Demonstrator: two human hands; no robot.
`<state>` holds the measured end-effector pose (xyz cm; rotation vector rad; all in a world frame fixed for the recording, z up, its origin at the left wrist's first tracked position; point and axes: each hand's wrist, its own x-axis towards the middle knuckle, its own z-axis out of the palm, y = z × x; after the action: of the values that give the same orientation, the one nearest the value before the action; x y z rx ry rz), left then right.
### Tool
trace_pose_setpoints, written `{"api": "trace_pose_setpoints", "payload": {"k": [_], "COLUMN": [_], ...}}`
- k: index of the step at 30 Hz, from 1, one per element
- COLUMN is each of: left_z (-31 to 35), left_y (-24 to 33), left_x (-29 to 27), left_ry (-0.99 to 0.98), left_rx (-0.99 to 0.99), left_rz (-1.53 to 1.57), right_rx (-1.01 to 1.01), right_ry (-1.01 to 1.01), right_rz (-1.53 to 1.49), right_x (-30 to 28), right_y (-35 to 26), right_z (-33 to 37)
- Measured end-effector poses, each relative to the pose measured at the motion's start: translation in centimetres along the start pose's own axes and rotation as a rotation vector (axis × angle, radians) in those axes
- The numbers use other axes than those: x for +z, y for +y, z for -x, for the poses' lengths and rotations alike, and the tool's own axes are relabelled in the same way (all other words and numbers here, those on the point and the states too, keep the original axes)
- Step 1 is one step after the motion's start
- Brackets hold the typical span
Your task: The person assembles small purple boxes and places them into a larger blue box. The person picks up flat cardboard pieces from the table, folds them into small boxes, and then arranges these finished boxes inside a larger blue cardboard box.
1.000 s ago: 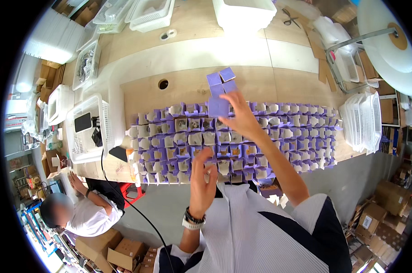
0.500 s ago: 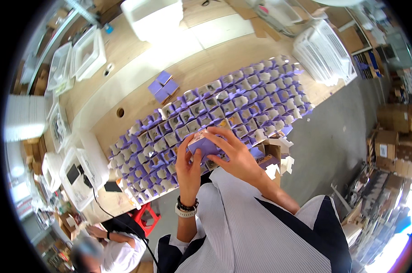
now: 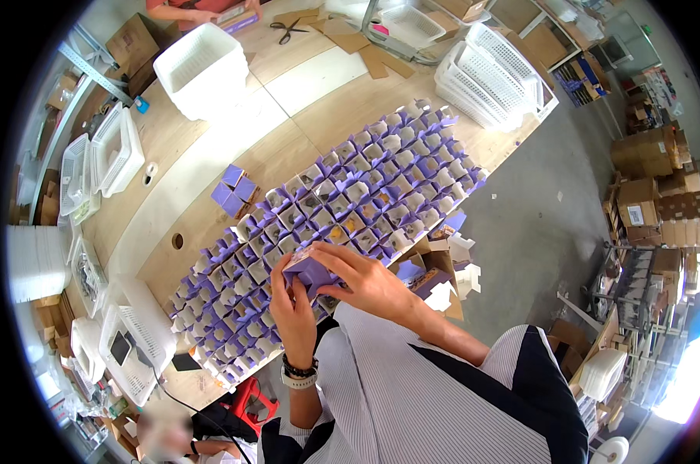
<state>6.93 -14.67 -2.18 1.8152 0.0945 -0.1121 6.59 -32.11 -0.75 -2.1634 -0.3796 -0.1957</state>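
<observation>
A small purple cardboard box (image 3: 310, 272) is held between my two hands, above the near edge of the table. My left hand (image 3: 292, 305) grips its left side, thumb against the near face. My right hand (image 3: 358, 277) has its fingers on the top and right side of the box. Beneath and beyond them stand many rows of open purple boxes (image 3: 273, 232) with raised flaps; a few show yellowish contents. Several closed purple boxes (image 3: 234, 189) sit in a small group behind the rows.
White baskets stand at the far side (image 3: 203, 73), far right (image 3: 493, 81) and left (image 3: 133, 340). Scissors (image 3: 288, 31) lie near cardboard scraps. A carton (image 3: 443, 271) with boxes stands by my right arm. Another person's hands (image 3: 203, 15) hold a box across the table; a red stool (image 3: 253, 402) is lower left.
The view has shifted, bringing the person across the table into sight. My hands stay on the purple box, which is now tilted so more of its near side shows between my fingers.
</observation>
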Motion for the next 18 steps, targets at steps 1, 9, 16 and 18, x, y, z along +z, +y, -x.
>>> {"api": "trace_pose_setpoints", "payload": {"k": [1, 9, 16, 18], "left_z": [-0.1, -0.4, -0.8, -1.0], "left_y": [-0.1, 0.7, 0.3, 1.7], "left_x": [0.0, -1.1, -1.0, -1.5], "left_ry": [-0.005, -0.164, 0.025, 0.010], "left_rx": [0.011, -0.088, 0.293, 0.281], "left_rz": [-0.006, 0.260, -0.414, -0.411], "right_rx": [-0.003, 0.057, 0.249, 0.227], "right_ry": [0.006, 0.092, 0.246, 0.243], "right_rz": [-0.012, 0.079, 0.002, 0.000], "right_x": [-0.2, 0.5, 1.6, 1.6], "right_y": [0.1, 0.3, -1.3, -1.4], "right_z": [0.0, 0.5, 0.1, 0.0]}}
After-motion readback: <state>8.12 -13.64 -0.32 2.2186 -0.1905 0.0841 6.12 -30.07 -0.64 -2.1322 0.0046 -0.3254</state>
